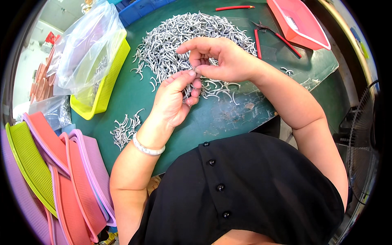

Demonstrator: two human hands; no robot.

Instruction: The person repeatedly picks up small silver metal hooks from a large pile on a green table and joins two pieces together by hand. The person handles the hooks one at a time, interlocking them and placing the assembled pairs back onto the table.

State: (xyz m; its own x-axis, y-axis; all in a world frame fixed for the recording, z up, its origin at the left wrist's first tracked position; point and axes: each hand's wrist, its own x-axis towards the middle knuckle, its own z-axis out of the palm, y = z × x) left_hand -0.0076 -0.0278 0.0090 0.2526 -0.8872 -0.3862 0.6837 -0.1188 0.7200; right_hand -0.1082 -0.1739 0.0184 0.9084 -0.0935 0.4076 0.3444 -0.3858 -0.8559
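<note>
A big heap of small curved silver metal hooks (175, 41) lies on the green table (130, 98). My left hand (175, 100) is closed around a bunch of these hooks, thumb on top. My right hand (222, 59) hovers just above it, with thumb and forefinger pinching one hook at the left thumb's tip. A smaller sorted pile of hooks (124, 130) lies by my left wrist, which wears a pale bangle (148, 148). More hooks (220, 87) spread under my hands.
A yellow mesh basket (104, 85) with a clear plastic bag (87, 45) stands at the left. Stacked yellow, pink and purple baskets (57, 175) sit at lower left. A red tray (300, 22), red-handled pliers (277, 36) and a red pencil (234, 7) lie far right. A fan (363, 151) stands right.
</note>
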